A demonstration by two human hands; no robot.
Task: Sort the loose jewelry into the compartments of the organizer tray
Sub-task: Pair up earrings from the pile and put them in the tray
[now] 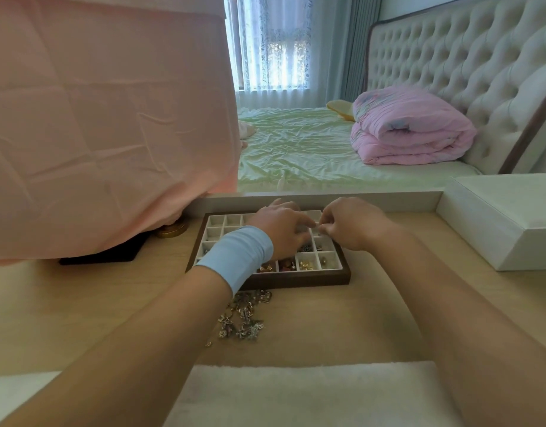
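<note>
The organizer tray (299,282) has a dark wooden frame and a white grid of compartments, and lies on the pale wooden table. Several front compartments hold gold and coloured pieces (307,265). Both hands hover over the tray's far right part. My left hand (281,232), with a light blue wristband, and my right hand (348,224) meet fingertip to fingertip and pinch a tiny piece of jewelry (318,224), too small to identify. A pile of loose jewelry (244,315) lies on the table in front of the tray, partly hidden by my left forearm.
A pink cloth (105,118) drapes over something tall at the left, above a black base (99,257) and a gold round tin (173,231). A white box (505,223) stands at the right. A white fluffy pad (308,396) lies nearest me. A bed is behind.
</note>
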